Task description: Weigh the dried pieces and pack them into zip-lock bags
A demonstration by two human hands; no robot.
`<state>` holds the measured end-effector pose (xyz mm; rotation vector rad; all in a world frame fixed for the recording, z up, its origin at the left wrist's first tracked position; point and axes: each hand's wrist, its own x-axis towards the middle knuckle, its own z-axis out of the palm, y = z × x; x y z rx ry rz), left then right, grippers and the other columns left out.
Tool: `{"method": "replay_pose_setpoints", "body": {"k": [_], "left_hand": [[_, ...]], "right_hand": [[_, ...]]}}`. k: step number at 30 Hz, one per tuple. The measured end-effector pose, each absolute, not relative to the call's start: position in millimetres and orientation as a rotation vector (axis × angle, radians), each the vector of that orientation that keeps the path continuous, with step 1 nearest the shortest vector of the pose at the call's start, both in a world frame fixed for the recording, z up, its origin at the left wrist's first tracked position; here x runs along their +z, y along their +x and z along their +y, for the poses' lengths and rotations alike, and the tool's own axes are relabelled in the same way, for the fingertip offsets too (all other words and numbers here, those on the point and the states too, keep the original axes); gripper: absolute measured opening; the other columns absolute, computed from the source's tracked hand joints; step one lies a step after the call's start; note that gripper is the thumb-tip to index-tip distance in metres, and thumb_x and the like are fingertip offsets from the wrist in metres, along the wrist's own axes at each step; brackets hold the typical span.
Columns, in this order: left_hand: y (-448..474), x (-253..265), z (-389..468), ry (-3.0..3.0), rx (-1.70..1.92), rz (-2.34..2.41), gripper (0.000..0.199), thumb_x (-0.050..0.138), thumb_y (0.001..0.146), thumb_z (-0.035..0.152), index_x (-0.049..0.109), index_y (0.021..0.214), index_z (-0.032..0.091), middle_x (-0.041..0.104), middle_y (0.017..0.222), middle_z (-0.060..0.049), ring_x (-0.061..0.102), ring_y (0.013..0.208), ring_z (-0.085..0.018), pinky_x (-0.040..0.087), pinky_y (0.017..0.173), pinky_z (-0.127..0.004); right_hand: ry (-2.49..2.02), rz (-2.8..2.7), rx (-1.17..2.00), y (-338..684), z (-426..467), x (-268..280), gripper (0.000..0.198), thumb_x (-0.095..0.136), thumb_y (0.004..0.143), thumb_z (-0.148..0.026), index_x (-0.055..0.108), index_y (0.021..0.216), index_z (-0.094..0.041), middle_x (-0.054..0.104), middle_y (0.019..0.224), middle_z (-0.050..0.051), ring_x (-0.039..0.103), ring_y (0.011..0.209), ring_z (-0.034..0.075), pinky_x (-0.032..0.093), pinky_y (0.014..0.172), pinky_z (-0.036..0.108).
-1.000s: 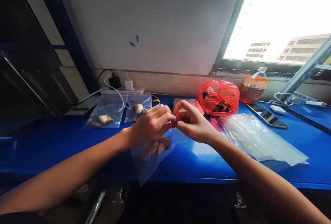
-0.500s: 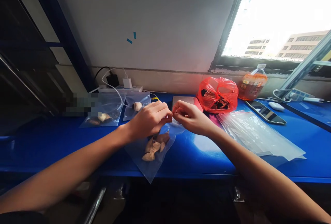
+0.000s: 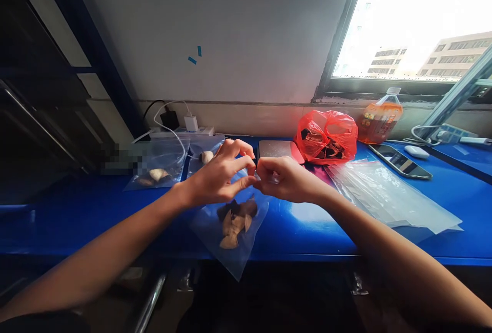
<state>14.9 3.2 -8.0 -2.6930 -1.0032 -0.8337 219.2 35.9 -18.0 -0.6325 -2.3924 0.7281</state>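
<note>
A clear plastic bag hangs tilted in front of the table edge, one corner pointing down. Inside it lie several brown, curved dried pieces whose exact kind I cannot make out. My left hand has its thumb and index fingertip close together at the bag's upper edge, the other fingers curled and loosely spread. Right beside it, my right hand is closed with bent fingers on the same edge. The fingertips of both hands nearly meet and hide most of the bag's mouth.
Two filled clear bags lie on the blue table at left. Behind my hands is a flat silver-topped device. Rightward stand a red plastic bag, drink bottle, phone and stacked flat bags.
My left hand's fingers have opened wider, leaving a gap between thumb and index finger. The bag has swung slightly right and down, and the whole view has shifted a little.
</note>
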Motion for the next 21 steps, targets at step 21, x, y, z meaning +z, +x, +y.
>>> {"method": "replay_pose_setpoints", "body": {"k": [21], "left_hand": [[4.9,18.3,0.5,-3.619,-0.646,-0.968,0.034,0.056,0.084,0.053,0.061,0.078,0.020,0.062,0.076,-0.004,0.057,0.073,-0.019,0.047,0.071,-0.032]], "right_hand": [[-0.425,-2.493,1.205,233.7,36.3,2.8,0.029,0.068,0.078,-0.037,0.049,0.070,-0.017,0.046,0.066,-0.004,0.040,0.060,0.008,0.031,0.055,0.022]]}}
